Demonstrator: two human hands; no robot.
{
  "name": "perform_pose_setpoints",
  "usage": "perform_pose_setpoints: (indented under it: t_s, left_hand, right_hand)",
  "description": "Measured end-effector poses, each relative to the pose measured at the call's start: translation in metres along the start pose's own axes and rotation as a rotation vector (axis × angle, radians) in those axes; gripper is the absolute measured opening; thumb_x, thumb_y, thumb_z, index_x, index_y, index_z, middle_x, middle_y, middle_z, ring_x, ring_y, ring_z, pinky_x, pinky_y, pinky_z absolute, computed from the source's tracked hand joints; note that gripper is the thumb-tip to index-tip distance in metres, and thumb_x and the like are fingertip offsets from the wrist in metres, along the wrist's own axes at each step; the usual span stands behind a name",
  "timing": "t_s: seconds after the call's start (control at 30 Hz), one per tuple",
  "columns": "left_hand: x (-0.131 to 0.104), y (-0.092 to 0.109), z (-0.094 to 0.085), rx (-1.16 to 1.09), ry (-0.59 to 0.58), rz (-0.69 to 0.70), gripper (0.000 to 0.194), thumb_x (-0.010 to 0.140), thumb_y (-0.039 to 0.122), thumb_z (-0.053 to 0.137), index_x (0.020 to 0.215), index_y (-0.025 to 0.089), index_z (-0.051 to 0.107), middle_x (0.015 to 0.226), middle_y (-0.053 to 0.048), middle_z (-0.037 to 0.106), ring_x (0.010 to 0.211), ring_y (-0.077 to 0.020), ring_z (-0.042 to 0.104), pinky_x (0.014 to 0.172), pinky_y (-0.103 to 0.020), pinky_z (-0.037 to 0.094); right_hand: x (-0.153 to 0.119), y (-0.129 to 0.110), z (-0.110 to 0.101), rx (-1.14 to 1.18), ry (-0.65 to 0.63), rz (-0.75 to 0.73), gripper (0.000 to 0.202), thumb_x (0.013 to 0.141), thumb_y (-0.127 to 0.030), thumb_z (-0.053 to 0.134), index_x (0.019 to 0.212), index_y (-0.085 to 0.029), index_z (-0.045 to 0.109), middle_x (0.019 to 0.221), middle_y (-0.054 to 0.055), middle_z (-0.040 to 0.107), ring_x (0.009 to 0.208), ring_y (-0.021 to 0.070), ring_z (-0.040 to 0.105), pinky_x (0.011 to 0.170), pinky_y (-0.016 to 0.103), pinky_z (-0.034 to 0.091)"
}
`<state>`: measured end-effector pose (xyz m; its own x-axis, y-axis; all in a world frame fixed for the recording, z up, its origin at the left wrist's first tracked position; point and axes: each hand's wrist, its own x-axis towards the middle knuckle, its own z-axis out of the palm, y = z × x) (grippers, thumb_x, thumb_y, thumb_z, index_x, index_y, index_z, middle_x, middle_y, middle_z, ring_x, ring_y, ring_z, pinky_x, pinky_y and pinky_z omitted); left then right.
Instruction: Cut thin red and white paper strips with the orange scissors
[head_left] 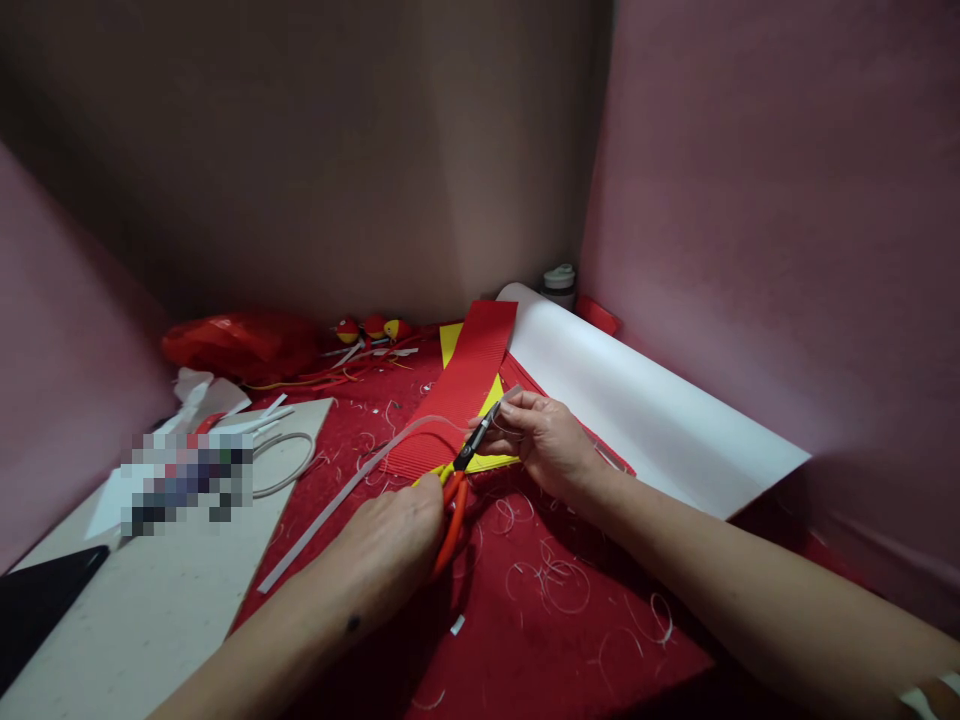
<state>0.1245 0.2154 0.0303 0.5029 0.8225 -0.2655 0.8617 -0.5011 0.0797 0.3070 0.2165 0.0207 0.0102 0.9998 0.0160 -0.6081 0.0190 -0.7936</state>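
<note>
My left hand [401,530] is closed round the handles of a pair of scissors [459,470] with red and yellow grips. The dark blades point up and right, toward the fingertips of my right hand [544,435]. My right hand pinches one end of a thin pale strip [352,485] beside the blades. That strip curves left and runs down past my left wrist. Below the hands lie a red ribbed sheet [469,385] and a yellow sheet [450,342]. Whether the blades touch the strip is too small to tell.
A white rolled sheet [630,400] lies at the right, with a bottle [559,285] behind it. A pale board [172,600] is at the left, a red bag [240,342] behind it. Thin curled scraps [562,585] litter the red cloth [525,650].
</note>
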Motion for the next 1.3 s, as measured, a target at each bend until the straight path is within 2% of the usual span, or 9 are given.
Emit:
perform_pose_setpoints:
  t_s: [0.17,0.3,0.37,0.47,0.53,0.67,0.8,1.1,1.3]
  left_hand:
    - [-0.003,0.01,-0.012,0.027,-0.04,-0.013,0.025,0.082,0.037,0.03,0.091,0.019,0.047,0.085,-0.01,0.066,0.075,-0.0279,0.062,0.059,-0.037,0.042]
    - [-0.005,0.016,-0.019,0.034,-0.086,-0.041,0.022,0.082,0.031,0.032,0.092,0.018,0.046,0.09,-0.011,0.065,0.081,-0.0258,0.062,0.065,-0.035,0.043]
    - [-0.004,0.015,-0.018,0.027,-0.094,-0.042,0.022,0.082,0.03,0.032,0.093,0.017,0.047,0.091,-0.011,0.065,0.082,-0.0248,0.062,0.066,-0.033,0.043]
    - [0.002,0.008,-0.009,0.009,-0.045,-0.019,0.027,0.082,0.038,0.035,0.095,0.019,0.047,0.087,-0.009,0.066,0.076,-0.0244,0.063,0.059,-0.031,0.042]
    - [0.006,0.002,0.0,0.015,-0.002,0.009,0.028,0.082,0.041,0.035,0.094,0.02,0.048,0.081,-0.007,0.066,0.069,-0.0233,0.062,0.057,-0.031,0.041]
    - [0.008,-0.003,0.009,0.005,0.032,0.026,0.027,0.081,0.041,0.038,0.095,0.02,0.049,0.081,-0.007,0.066,0.072,-0.0221,0.063,0.059,-0.03,0.041]
    - [0.004,0.001,0.004,0.0,0.023,0.03,0.028,0.082,0.04,0.035,0.094,0.019,0.048,0.079,-0.008,0.066,0.07,-0.0241,0.062,0.055,-0.031,0.04]
    - [-0.005,0.009,-0.011,0.03,-0.027,0.044,0.022,0.081,0.029,0.031,0.091,0.019,0.048,0.088,-0.011,0.065,0.078,-0.0268,0.062,0.06,-0.035,0.042]
    - [0.0,0.008,-0.008,0.025,-0.016,0.012,0.027,0.082,0.037,0.032,0.092,0.018,0.048,0.084,-0.011,0.066,0.072,-0.0264,0.062,0.057,-0.034,0.041]
  right_hand:
    - [-0.002,0.002,0.002,0.02,-0.016,-0.008,0.011,0.074,-0.014,0.056,0.067,-0.016,0.048,0.063,0.005,0.067,0.063,0.0183,0.067,0.065,0.034,0.052]
    - [-0.003,0.004,0.003,0.034,-0.022,-0.016,0.01,0.073,-0.015,0.057,0.068,-0.017,0.048,0.063,0.005,0.067,0.064,0.0186,0.067,0.066,0.034,0.052]
    - [-0.002,0.004,0.004,0.033,-0.024,-0.02,0.01,0.073,-0.016,0.057,0.068,-0.017,0.048,0.064,0.006,0.067,0.067,0.0192,0.067,0.065,0.033,0.052]
    - [-0.002,0.004,0.004,0.013,-0.018,-0.018,0.012,0.072,-0.016,0.057,0.068,-0.018,0.047,0.063,0.005,0.066,0.067,0.0193,0.067,0.065,0.033,0.052]
    - [-0.002,0.003,0.004,-0.004,-0.005,-0.01,0.012,0.072,-0.017,0.057,0.067,-0.018,0.046,0.061,0.004,0.065,0.063,0.0183,0.066,0.063,0.033,0.052]
    - [0.0,0.002,0.003,-0.044,0.056,-0.006,0.009,0.074,-0.02,0.054,0.073,-0.019,0.045,0.061,0.003,0.065,0.051,0.0154,0.062,0.054,0.031,0.052]
    - [0.001,0.001,0.004,-0.08,0.073,-0.005,0.013,0.078,-0.026,0.053,0.074,-0.02,0.043,0.066,0.006,0.067,0.051,0.0156,0.063,0.051,0.029,0.051]
    - [-0.003,0.002,0.006,-0.077,0.046,-0.002,0.013,0.08,-0.026,0.053,0.072,-0.019,0.044,0.07,0.009,0.07,0.064,0.0182,0.066,0.061,0.033,0.053]
    - [-0.002,0.004,0.005,-0.052,0.029,-0.02,0.013,0.08,-0.025,0.052,0.072,-0.019,0.044,0.071,0.009,0.07,0.065,0.0177,0.066,0.054,0.028,0.049]
